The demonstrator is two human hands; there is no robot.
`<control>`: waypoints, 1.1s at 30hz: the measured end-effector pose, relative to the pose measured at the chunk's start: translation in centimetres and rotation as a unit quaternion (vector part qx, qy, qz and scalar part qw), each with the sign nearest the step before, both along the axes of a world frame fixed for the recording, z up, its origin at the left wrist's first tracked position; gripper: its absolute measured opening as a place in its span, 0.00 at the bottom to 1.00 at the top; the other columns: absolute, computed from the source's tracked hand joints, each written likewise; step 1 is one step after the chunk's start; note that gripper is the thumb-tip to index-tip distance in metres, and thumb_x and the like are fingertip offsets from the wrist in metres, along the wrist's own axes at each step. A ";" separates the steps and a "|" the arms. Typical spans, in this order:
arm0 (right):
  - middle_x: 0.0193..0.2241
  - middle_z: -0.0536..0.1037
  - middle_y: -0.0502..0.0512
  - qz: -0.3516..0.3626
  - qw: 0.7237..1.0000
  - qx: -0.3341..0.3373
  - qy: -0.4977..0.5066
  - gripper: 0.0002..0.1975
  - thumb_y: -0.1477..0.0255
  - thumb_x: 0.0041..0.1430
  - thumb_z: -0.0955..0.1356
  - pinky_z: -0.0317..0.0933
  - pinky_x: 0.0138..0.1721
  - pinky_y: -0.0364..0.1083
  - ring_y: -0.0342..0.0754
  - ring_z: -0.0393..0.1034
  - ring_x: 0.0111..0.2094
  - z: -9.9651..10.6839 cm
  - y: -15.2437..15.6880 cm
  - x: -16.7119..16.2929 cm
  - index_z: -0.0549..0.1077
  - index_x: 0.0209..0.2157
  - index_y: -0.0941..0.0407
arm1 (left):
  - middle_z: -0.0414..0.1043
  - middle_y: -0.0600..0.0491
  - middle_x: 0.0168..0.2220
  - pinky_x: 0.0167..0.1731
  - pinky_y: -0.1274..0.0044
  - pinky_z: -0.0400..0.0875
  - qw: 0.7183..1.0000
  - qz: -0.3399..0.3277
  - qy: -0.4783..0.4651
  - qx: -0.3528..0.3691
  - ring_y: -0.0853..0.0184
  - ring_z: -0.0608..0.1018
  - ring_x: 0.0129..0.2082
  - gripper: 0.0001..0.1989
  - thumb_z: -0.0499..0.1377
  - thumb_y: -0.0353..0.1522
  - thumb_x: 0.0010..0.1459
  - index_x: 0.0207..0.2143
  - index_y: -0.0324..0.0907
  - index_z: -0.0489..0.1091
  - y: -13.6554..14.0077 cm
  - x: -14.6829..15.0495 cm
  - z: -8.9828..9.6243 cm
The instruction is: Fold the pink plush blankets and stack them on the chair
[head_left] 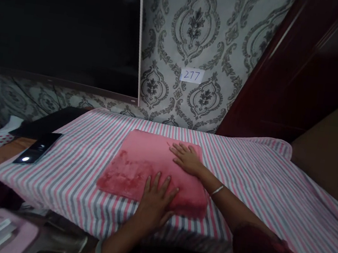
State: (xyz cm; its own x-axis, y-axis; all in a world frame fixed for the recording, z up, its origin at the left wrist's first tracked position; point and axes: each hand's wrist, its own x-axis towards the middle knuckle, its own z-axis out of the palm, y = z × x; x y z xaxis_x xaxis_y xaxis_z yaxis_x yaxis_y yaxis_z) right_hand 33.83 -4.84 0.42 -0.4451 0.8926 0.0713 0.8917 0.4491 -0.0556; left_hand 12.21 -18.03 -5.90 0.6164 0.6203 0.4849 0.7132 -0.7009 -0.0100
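Observation:
A pink plush cushion or folded fleece [140,152], roughly square, lies flat on a striped cloth [82,160] in pink, grey and white. Its nearer side shows darker, ruffled pile; the far part looks smooth and lighter. My left hand [155,202] rests on its front edge with fingers spread, palm down. Farther back, at the upper right of the plush piece, my right hand [187,159] presses flat with fingers outstretched. Both hands touch the plush surface, and neither grasps it.
A dark phone or tablet [38,149] lies on the cloth's left edge. Behind hangs a large black screen [60,23] beside patterned wallpaper with a paper marked 277 [191,75]. A pink stool top [21,227] stands at lower left, and a dark red door [289,76] at right.

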 end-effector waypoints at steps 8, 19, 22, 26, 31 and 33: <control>0.71 0.53 0.55 -0.158 0.983 -0.066 0.060 0.30 0.56 0.72 0.49 0.45 0.66 0.66 0.59 0.46 0.71 -1.0 5.1 3.3 0.53 0.71 0.48 | 0.52 0.47 0.71 0.64 0.48 0.44 1.000 0.003 0.006 -0.005 0.41 0.51 0.70 0.36 0.59 0.45 0.60 0.69 0.54 0.55 -0.2 -0.5 0.5; 0.72 0.46 0.60 -0.135 0.988 0.006 0.071 0.31 0.57 0.72 0.53 0.40 0.67 0.67 0.63 0.38 0.72 2.6 -2.8 -0.1 0.51 0.72 0.52 | 0.51 0.46 0.71 0.64 0.46 0.45 0.999 -0.006 -0.008 -0.053 0.42 0.50 0.70 0.36 0.61 0.43 0.58 0.68 0.52 0.58 -0.5 -0.2 1.5; 0.72 0.47 0.59 -0.104 0.992 -0.004 0.067 0.30 0.58 0.72 0.54 0.39 0.68 0.65 0.61 0.39 0.72 1.6 -8.2 -2.2 0.53 0.71 0.50 | 0.61 0.46 0.67 0.66 0.50 0.47 0.997 -0.014 -0.018 -0.073 0.49 0.58 0.68 0.29 0.56 0.39 0.62 0.66 0.48 0.63 -0.3 -0.8 3.4; 0.72 0.48 0.57 -0.115 0.992 0.000 0.046 0.29 0.58 0.72 0.54 0.35 0.68 0.67 0.62 0.37 0.72 -0.4 -12.2 -3.4 0.55 0.71 0.49 | 0.67 0.44 0.63 0.66 0.47 0.43 0.994 0.081 -0.013 -0.072 0.51 0.64 0.66 0.23 0.49 0.35 0.67 0.62 0.45 0.67 1.8 -3.0 5.7; 0.72 0.48 0.54 -0.137 0.989 0.042 0.038 0.29 0.57 0.72 0.54 0.35 0.68 0.68 0.62 0.37 0.72 -2.7 -12.7 -3.5 0.53 0.71 0.46 | 0.53 0.40 0.70 0.63 0.42 0.43 0.979 0.180 0.035 -0.093 0.45 0.56 0.70 0.30 0.49 0.44 0.67 0.68 0.45 0.59 4.0 -5.3 4.4; 0.72 0.49 0.53 -0.139 0.988 0.058 0.045 0.29 0.57 0.72 0.54 0.37 0.68 0.68 0.62 0.39 0.72 -3.3 -12.7 -3.4 0.53 0.71 0.46 | 0.52 0.42 0.71 0.63 0.42 0.43 0.978 0.180 0.042 -0.094 0.46 0.55 0.70 0.30 0.48 0.44 0.67 0.69 0.46 0.57 4.2 -5.5 3.7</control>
